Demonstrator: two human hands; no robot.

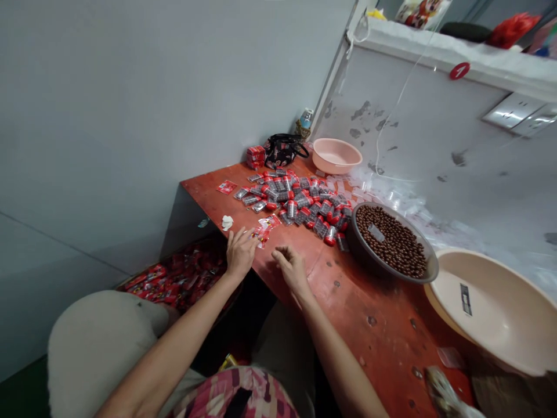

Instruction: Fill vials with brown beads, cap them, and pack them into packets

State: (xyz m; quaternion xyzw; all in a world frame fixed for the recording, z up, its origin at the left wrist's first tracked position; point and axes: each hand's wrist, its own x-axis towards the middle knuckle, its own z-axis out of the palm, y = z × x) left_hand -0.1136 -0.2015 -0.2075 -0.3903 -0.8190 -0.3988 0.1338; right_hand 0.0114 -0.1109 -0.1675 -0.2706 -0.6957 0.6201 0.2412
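My left hand [241,251] rests at the table's near edge, its fingertips on red printed packets [262,233] that lie flat. To its right, my right hand [290,266] hovers over the red tabletop [324,276] with curled fingers; whether anything is between them is too small to tell. Beyond both hands spreads a pile of small clear containers with red caps and dark contents [300,200]. A crumpled white scrap [227,222] sits just beyond my left hand. Another red packet [227,187] lies farther back at the left.
A grey bowl of brown balls [391,241] holds a clear container. Right of it stands a large cream basin [500,302]; a pink basin [336,155] and black bag [281,152] are at the back. Clear empty containers [413,206] line the wall. Red packets [183,281] fill a basket below.
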